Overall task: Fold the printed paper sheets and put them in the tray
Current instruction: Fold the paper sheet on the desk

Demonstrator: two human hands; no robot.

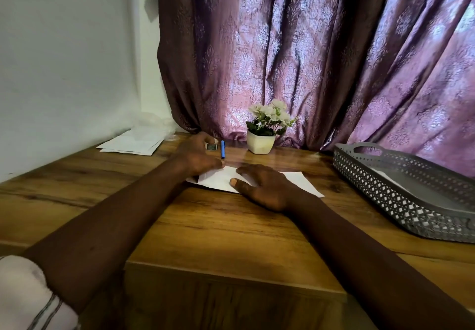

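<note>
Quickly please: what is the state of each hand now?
Left hand: on the paper sheet edge; pinching or pressing cannot be told.
Right hand: open, flat on it.

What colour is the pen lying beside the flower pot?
Blue; the pen shows clearly in the head view, left of the white flower pot.

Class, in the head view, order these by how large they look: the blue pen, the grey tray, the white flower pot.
Largest to smallest:
the grey tray, though partly nearer the camera
the white flower pot
the blue pen
</note>
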